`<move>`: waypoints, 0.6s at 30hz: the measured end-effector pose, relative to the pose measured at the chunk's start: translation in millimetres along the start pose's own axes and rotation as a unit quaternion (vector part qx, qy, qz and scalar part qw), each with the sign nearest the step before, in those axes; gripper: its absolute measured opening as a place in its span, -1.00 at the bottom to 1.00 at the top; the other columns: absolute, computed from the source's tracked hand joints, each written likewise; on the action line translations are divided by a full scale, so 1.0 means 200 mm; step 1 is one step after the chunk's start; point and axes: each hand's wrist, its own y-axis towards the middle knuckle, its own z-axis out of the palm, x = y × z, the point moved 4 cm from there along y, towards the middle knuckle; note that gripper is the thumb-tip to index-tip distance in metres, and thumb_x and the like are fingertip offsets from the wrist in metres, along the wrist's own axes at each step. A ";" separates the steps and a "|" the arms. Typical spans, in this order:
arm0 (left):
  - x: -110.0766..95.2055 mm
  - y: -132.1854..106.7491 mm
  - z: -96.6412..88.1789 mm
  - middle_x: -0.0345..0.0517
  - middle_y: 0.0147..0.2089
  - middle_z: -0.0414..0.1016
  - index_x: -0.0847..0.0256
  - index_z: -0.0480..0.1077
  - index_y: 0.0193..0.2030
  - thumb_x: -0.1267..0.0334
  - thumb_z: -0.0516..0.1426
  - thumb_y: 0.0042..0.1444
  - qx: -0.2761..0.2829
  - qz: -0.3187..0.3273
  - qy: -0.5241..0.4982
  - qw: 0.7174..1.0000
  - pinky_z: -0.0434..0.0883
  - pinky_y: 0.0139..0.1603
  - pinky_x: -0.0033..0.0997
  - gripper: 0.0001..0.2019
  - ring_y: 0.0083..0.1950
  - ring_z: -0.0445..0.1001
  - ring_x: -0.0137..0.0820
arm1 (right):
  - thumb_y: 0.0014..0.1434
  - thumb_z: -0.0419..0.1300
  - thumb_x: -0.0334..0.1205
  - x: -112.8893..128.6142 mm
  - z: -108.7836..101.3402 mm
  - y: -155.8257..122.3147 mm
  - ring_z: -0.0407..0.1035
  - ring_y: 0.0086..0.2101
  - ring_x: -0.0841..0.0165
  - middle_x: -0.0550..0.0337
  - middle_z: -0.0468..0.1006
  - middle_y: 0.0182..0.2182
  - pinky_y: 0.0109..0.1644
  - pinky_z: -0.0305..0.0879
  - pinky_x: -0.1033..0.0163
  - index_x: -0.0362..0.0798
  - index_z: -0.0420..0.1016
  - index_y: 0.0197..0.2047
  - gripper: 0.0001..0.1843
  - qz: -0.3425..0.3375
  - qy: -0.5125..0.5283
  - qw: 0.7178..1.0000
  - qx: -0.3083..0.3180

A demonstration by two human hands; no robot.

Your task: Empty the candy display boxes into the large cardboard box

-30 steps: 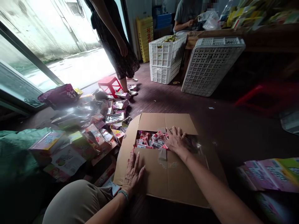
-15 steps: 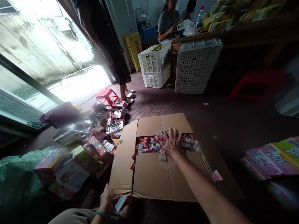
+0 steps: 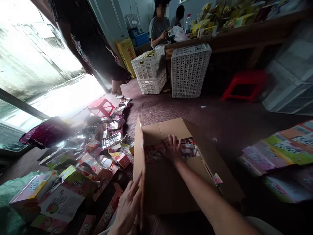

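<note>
A brown cardboard box (image 3: 168, 186) stands on the floor in front of me. Its left flap (image 3: 139, 156) is tilted up on edge. Against the outer side of that flap rests my left hand (image 3: 128, 204), fingers stretched along the cardboard. My right hand (image 3: 172, 150) lies spread over the small wrapped packets (image 3: 188, 147) that show through the gap between the far and near flaps. Both hands are open. Part of the packets is hidden under the right hand and in shadow. A small coloured wrapper (image 3: 217, 179) sits on the box's right side.
Printed cartons (image 3: 61, 204) and torn packaging cover the floor at left, near a red stool (image 3: 101, 107). More printed cartons (image 3: 276, 153) lie at right. White crates (image 3: 190, 73), another red stool (image 3: 244, 85) and a standing person (image 3: 83, 39) are farther off.
The left flap has swung up from lying flat. My left hand has moved from the box's lower corner up onto that flap. My right hand stays on the packets; the view has shifted.
</note>
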 end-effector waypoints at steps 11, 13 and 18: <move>0.03 0.39 0.41 0.17 0.69 -0.26 -0.18 -0.08 0.62 -0.30 0.02 0.37 0.024 0.054 0.457 0.888 -0.10 0.50 0.51 -0.23 0.67 -0.24 0.21 | 0.41 0.12 0.08 0.01 -0.07 -0.01 -0.33 0.55 -0.18 -0.16 -0.19 0.60 0.50 -0.47 -0.53 0.10 -0.01 0.62 -0.17 0.003 -0.024 0.997 0.074; 0.03 0.38 0.39 0.13 0.69 -0.26 -0.20 -0.08 0.62 -0.31 0.02 0.37 0.036 0.058 0.460 0.885 -0.04 0.50 0.47 -0.23 0.67 -0.22 0.21 | 0.40 0.13 0.04 0.01 -0.11 -0.01 -0.34 0.55 -0.18 -0.19 -0.20 0.60 0.49 -0.46 -0.55 0.06 0.03 0.61 -0.18 -0.011 0.002 0.996 0.085; 0.02 0.39 0.36 0.17 0.69 -0.24 -0.21 -0.08 0.61 -0.32 0.03 0.36 0.043 0.061 0.490 0.868 0.00 0.49 0.41 -0.22 0.66 -0.18 0.23 | 0.44 0.08 0.00 -0.12 -0.23 0.05 -0.01 0.50 0.01 -0.04 0.17 0.53 0.53 -0.06 -0.32 0.10 0.43 0.43 -0.44 -0.068 0.062 0.989 0.117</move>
